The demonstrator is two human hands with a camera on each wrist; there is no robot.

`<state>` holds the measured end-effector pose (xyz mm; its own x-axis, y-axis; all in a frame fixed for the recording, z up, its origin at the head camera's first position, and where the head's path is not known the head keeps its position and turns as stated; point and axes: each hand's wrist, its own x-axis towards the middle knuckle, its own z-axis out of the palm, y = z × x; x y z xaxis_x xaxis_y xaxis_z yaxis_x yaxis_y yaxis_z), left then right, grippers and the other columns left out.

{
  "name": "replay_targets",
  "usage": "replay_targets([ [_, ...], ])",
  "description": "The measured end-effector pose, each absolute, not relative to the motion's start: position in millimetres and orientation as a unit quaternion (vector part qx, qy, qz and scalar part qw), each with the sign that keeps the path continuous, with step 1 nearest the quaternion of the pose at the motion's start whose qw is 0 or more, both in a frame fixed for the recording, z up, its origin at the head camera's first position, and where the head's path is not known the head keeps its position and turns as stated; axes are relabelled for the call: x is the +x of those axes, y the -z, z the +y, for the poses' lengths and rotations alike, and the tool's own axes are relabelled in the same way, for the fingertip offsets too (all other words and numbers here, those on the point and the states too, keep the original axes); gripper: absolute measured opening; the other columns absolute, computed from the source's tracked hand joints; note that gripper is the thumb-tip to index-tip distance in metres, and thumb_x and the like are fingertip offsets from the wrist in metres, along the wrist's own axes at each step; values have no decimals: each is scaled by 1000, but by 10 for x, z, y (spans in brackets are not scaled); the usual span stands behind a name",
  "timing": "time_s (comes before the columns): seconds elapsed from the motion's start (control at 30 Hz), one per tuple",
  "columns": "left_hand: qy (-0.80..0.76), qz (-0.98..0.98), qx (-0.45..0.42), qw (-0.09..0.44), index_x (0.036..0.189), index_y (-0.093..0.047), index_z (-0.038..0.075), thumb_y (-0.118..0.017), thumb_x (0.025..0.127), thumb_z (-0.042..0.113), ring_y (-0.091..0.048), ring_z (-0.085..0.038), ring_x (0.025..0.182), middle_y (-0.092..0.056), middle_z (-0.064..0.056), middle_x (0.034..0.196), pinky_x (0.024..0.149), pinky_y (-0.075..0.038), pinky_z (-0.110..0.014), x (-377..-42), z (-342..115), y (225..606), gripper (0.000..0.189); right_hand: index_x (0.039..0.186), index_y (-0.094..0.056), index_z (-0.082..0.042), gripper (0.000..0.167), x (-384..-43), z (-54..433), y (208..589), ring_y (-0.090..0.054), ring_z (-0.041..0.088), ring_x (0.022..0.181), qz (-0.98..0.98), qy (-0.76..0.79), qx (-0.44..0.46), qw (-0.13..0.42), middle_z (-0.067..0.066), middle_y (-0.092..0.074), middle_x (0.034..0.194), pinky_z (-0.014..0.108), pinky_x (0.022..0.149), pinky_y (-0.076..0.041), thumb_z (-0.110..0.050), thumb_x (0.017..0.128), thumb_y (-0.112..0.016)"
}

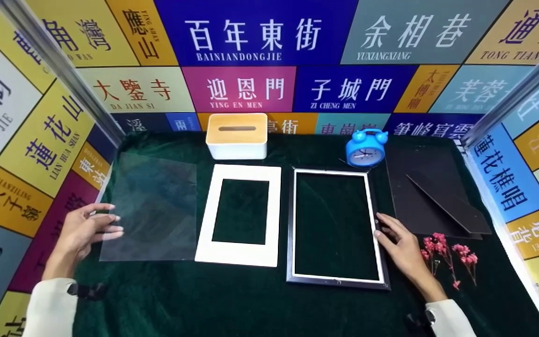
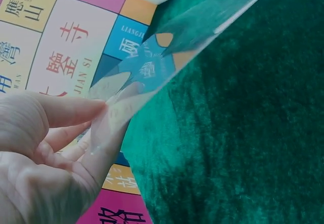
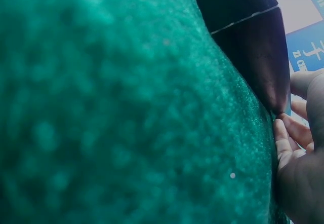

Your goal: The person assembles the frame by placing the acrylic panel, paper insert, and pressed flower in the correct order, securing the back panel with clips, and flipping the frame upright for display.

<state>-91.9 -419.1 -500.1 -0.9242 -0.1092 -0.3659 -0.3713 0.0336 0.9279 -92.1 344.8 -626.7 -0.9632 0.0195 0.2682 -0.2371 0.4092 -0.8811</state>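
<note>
In the head view, my left hand [image 1: 82, 229] pinches the left edge of a clear plastic sheet [image 1: 157, 215]. The left wrist view shows the sheet [image 2: 187, 36] slanting up from the cloth, its edge between thumb and finger. My right hand [image 1: 403, 250] rests its fingertips on the right side of a dark picture frame [image 1: 339, 281] with a white inner border. The frame lies flat with the green cloth showing through it. In the right wrist view, the fingers [image 3: 296, 130] touch the frame's dark side. A white mat board [image 1: 236, 254] lies between sheet and frame.
A white tissue box [image 1: 236, 150] with a wooden lid and a blue alarm clock [image 1: 365, 147] stand at the back. Right of the frame lie a black backing board [image 1: 419, 187] with a slanted stand flap and pink dried flowers [image 1: 442, 250]. Printed walls enclose the green-covered table.
</note>
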Motion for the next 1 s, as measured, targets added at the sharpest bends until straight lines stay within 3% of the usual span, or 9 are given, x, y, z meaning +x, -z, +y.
replay_targets([
  [0.2, -684, 706, -166, 72, 134, -63, 5, -66, 109, 2, -83, -25, 82, -81, -3, 97, 74, -66, -40, -893, -4202, 4971, 25, 144, -68, 7, 49, -920, 3471, 6275, -65, -5, 118, -832, -540, 64, 114, 30, -64, 148, 11, 101, -51, 13, 96, -76],
  [0.73, -749, 638, -176, 12, 126, -74, 13, -73, 105, 3, -83, -27, 83, -78, -7, 105, 75, -65, -41, -798, -4015, 4833, 24, 146, -68, 4, 48, -906, 3459, 6234, -65, -1, 123, -823, -553, 66, 107, 27, -64, 149, 12, 102, -51, 11, 98, -75],
  [1.0, -775, 608, -171, -19, 129, -73, 3, -73, 104, 0, -83, -28, 81, -77, -10, 104, 73, -65, -42, -752, -3840, 4892, 26, 145, -68, 5, 49, -914, 3456, 6245, -65, -3, 122, -823, -554, 68, 109, 29, -63, 149, 12, 102, -51, 12, 97, -76],
])
